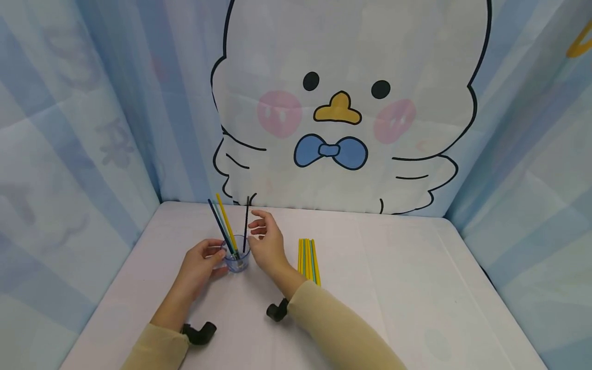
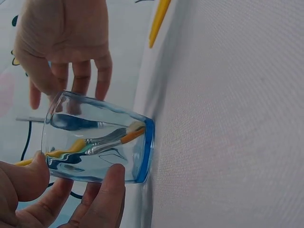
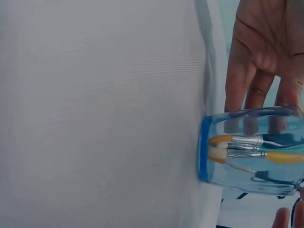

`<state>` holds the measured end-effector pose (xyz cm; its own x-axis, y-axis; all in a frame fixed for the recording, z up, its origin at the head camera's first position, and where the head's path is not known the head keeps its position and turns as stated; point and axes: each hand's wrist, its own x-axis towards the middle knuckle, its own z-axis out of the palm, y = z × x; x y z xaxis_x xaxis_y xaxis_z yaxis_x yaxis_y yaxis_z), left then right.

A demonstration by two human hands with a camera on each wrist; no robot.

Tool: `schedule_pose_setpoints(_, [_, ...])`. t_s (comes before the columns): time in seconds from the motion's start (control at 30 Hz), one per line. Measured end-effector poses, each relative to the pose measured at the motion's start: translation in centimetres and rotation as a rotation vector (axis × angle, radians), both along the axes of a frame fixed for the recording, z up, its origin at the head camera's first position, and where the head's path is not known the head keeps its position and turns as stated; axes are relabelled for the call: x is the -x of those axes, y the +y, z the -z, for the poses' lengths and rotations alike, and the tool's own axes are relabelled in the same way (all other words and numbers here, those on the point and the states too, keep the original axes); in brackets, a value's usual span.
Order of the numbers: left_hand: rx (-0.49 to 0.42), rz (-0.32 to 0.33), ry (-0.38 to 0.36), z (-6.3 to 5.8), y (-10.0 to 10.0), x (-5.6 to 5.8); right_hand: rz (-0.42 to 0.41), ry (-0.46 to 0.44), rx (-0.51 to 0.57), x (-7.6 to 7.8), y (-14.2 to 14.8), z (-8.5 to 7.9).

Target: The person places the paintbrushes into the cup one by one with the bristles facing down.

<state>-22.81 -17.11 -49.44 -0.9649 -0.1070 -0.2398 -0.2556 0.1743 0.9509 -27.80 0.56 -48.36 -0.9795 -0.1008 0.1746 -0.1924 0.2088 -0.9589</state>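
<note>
A clear bluish plastic cup (image 1: 237, 263) stands on the table with several paintbrushes (image 1: 224, 223) in it, bristles down. Their handles are yellow, teal and dark blue. One dark-handled paintbrush (image 1: 246, 226) leans apart at the cup's right side. My left hand (image 1: 199, 264) holds the cup from the left, thumb near the rim and fingers along the wall in the left wrist view. At the cup's right rim is my right hand (image 1: 269, 246), its fingers loosely bent and spread, with nothing gripped. Whether its thumb touches the rim I cannot tell.
A row of slim yellow and teal sticks (image 1: 307, 259) lies right of the cup, the near ends hidden by the right forearm. The white tabletop (image 1: 393, 288) meets a curtain (image 1: 333, 190) with a printed cartoon bird at the back. Patterned curtains hang at both sides.
</note>
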Motion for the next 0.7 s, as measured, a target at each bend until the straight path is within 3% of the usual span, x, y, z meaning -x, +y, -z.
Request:
schedule_pose_setpoints(0.27, [0.001, -0.003, -0.018, -0.1, 0.0, 0.0, -0.034, -0.037, -0.019, -0.4, 0.9, 0.8])
schedule_pose_setpoints(0.7, [-0.018, 0.008, 0.002, 0.0, 0.1, 0.0, -0.048, -0.035, 0.001, -1.0, 3.0, 0.3])
